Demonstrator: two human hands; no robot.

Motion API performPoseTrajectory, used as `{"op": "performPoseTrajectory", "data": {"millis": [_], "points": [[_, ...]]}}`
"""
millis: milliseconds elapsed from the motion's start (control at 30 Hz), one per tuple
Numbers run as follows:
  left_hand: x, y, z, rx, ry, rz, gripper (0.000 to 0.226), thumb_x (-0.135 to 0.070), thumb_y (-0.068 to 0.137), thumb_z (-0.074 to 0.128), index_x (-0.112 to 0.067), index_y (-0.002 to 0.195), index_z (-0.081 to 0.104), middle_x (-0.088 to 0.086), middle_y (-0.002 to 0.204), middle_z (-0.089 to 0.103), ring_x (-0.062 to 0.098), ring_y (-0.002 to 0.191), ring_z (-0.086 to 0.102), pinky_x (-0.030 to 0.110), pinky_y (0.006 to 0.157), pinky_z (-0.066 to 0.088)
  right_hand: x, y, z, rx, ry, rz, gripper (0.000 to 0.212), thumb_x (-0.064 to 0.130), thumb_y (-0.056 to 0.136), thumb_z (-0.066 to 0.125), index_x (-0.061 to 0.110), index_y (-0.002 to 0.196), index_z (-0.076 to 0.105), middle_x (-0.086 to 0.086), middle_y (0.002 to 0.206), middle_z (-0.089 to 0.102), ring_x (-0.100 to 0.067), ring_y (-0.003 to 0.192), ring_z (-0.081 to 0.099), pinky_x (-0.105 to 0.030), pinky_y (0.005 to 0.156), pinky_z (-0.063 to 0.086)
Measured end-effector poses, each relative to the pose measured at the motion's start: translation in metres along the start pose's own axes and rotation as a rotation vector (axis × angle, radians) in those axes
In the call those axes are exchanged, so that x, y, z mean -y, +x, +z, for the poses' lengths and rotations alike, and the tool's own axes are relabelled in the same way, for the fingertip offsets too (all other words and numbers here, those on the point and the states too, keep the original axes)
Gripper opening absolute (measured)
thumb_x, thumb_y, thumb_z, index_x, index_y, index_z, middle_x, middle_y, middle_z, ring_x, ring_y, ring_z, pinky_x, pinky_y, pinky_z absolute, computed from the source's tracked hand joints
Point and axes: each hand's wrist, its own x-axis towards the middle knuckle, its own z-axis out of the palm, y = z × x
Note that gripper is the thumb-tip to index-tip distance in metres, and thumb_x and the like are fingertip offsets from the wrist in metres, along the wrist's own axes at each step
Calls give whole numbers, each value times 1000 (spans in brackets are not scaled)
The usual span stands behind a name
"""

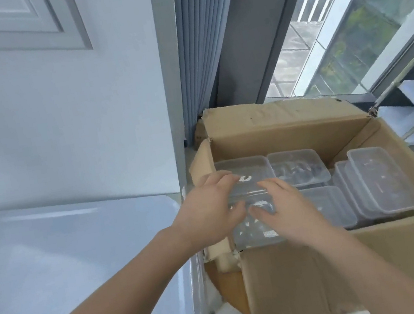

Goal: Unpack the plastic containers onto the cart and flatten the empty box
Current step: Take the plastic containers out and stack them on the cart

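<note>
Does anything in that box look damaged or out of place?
Yes. The cardboard box is torn open at its near left corner, with ragged edges. On the right, some containers lean tilted instead of lying flat like the others.

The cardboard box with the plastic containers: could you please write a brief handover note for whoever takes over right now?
Left hand: grips the near-left container stack inside the box.
Right hand: grips the same stack from its right side.
Things: the cardboard box stands open to the right of the steel cart; other containers fill it, some tilted at the right.
Done: flaps open; no container seen on the cart.
Left: lift every stack onto the cart, then flatten the box.
</note>
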Motion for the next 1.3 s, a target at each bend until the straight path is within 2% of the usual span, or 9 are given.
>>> {"op": "performPoseTrajectory", "data": {"millis": [167, 467, 633, 767, 900, 967, 1033, 1167, 1300], "points": [[-32, 32, 30, 10, 51, -115, 57, -39, 99, 52, -19, 150, 39, -5, 155, 37, 15, 143, 31, 18, 111, 18, -59, 48, 1, 110, -55, -72, 65, 49, 96, 56, 15, 149, 39, 0, 150, 40, -21, 140, 37, -34, 112, 32], [-49, 56, 79, 97, 39, -334, 58, -39, 98, 54, -20, 151, 38, -4, 155, 37, 14, 144, 28, 22, 115, 23, -105, 79, 10, 197, -57, 0, 54, 39, 90, 67, 8, 130, 49, -11, 132, 46, -32, 122, 48, -37, 97, 42], [-42, 55, 96, 110, 17, -446, 58, -38, 96, 56, -21, 149, 39, -5, 152, 41, 16, 141, 34, 29, 113, 32, -104, 85, 16, 197, -12, 36, 60, 34, 81, 79, 7, 124, 47, -11, 126, 42, -35, 110, 54, -34, 84, 40], [-41, 56, 102, 101, -1, -479, 59, -39, 96, 56, -20, 149, 39, -3, 150, 43, 17, 138, 37, 32, 111, 36, -113, 87, 17, 238, 2, 57, 68, 40, 77, 81, 10, 129, 48, -9, 129, 50, -31, 113, 55, -34, 83, 43], [-43, 56, 105, 88, -26, -490, 60, -38, 96, 57, -19, 150, 38, -2, 150, 43, 17, 138, 37, 31, 111, 34, -116, 85, 14, 314, -70, -50, 56, 52, 83, 72, 21, 128, 59, -5, 126, 59, -28, 112, 58, -35, 82, 46], [-44, 54, 105, 68, -47, -497, 60, -37, 96, 57, -19, 150, 38, -2, 151, 42, 17, 138, 37, 30, 111, 34, -116, 85, 8, 311, -37, -77, 42, 50, 85, 70, 25, 120, 65, -4, 123, 61, -28, 111, 59, -35, 83, 46], [-44, 53, 102, 32, -70, -498, 61, -35, 95, 58, -18, 150, 38, -2, 151, 42, 17, 139, 36, 29, 112, 33, -118, 87, -5, 285, 31, -68, 24, 46, 85, 73, 26, 98, 69, -1, 107, 67, -25, 101, 62, -35, 80, 48], [-44, 53, 97, -94, -102, -466, 64, -32, 92, 61, -18, 150, 38, -3, 155, 36, 18, 143, 32, 30, 117, 29, -127, 85, -41, 224, 167, -25, 21, 43, 87, 73, 22, 92, 72, 1, 88, 71, -20, 85, 64, -36, 77, 48], [-49, 59, 90, -300, -176, -464, 71, -34, 90, 65, -19, 152, 34, -5, 158, 29, 9, 146, 24, 24, 116, 23, -134, 68, -65, 42, 474, 85, 13, 34, 85, 76, 21, 82, 75, -2, 77, 71, -17, 70, 63, -44, 77, 54]]}}
